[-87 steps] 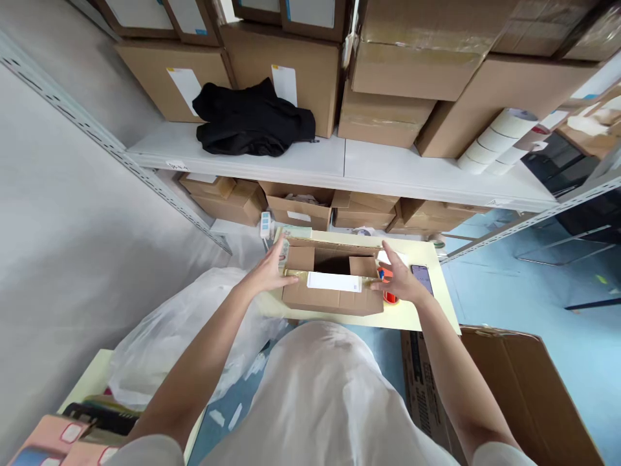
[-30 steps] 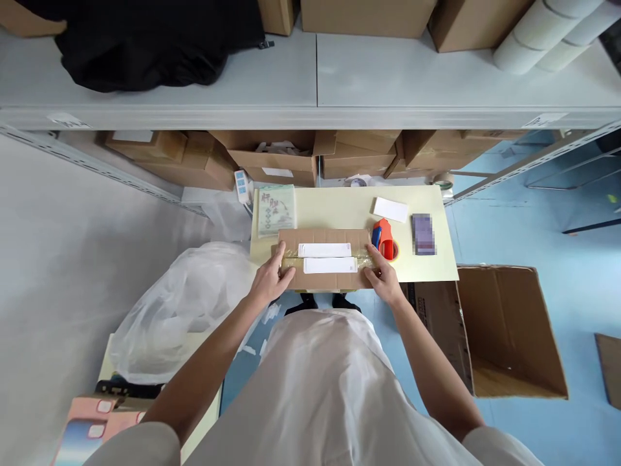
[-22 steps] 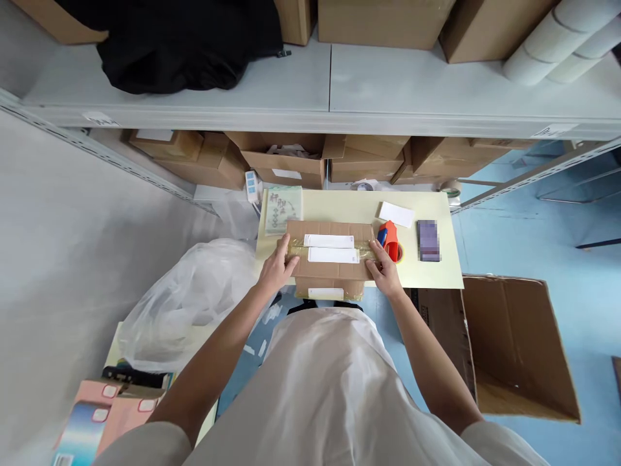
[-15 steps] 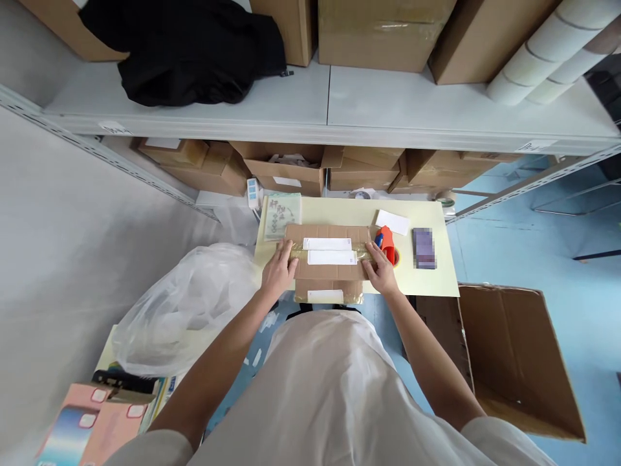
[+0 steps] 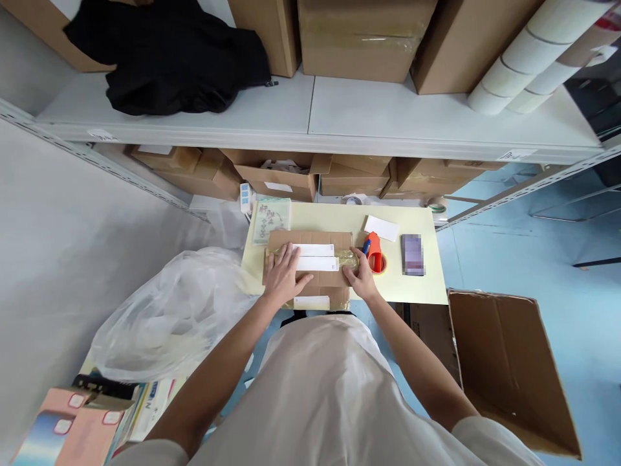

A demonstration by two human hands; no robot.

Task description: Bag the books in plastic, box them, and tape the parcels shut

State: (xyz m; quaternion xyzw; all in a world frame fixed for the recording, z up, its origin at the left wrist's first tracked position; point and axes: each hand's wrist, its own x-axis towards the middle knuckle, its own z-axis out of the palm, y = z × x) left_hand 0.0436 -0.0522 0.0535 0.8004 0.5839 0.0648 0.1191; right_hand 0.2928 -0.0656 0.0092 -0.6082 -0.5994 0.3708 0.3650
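Note:
A flat cardboard box (image 5: pixel 325 277) sealed with clear tape lies on the cream table, with two white label strips (image 5: pixel 316 263) side by side on its top. My left hand (image 5: pixel 285 275) rests on the box's left part, fingers stretched out over the ends of the strips. At the box's right end, my right hand (image 5: pixel 361 278) grips the edge, thumb on the top face. Another taped cardboard box (image 5: pixel 343 298) with a white label sticks out under the near side. Just right of my right hand sits a red tape dispenser (image 5: pixel 374 251).
On the cream table (image 5: pixel 334 217) are a white slip (image 5: pixel 381 228), a purple packet (image 5: pixel 412 254) and a printed pad (image 5: pixel 272 220). A plastic bag (image 5: pixel 174 317) bulges at left. An open carton (image 5: pixel 514 369) stands at right. Metal shelving (image 5: pixel 291 140) with boxes spans the back.
My left hand has moved from the box's left edge inward onto its top, beside the strips. My right hand stays at the right end. The whole view has shifted slightly.

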